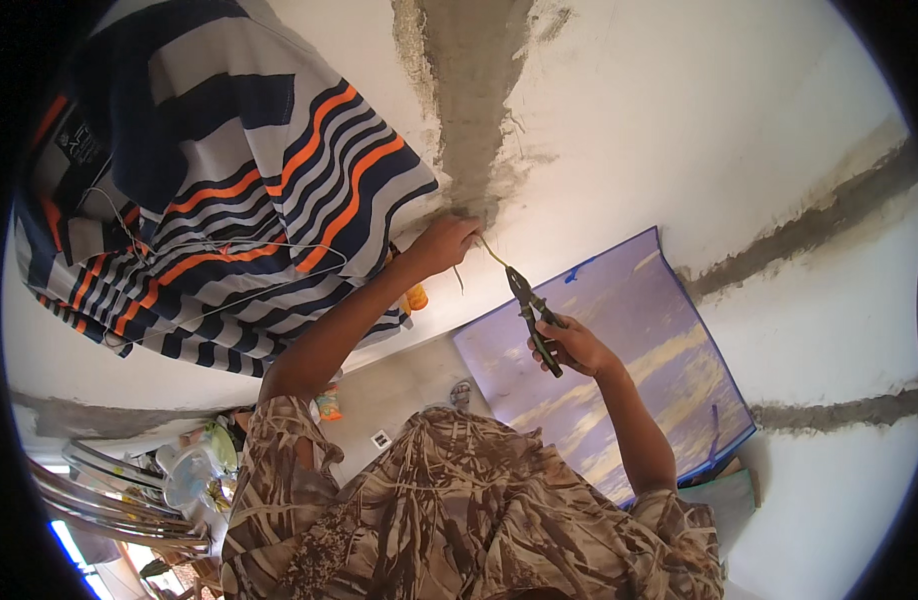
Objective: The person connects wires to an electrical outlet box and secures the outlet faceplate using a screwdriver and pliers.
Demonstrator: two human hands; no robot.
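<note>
At the foot of the grey patch [469,110] in the white wall [679,120], a thin yellow-green wire [491,251] sticks out. The left hand [441,243] is up against the wall there, fingers curled tight around the near end of the wire, pinching it where it comes out. The right hand [576,345] is wrapped shut around the dark handles of the pliers [532,307]. The tip of the pliers points up at the wire and seems to touch or bite its free end; it is too small to tell which. The groove looks filled in already, and the wire is out of the wall. Pulling, bending or cutting it looks like the part not done yet. A striped shirt [229,190] hangs on the left, and a purple board [629,360] leans below the hands.
</note>
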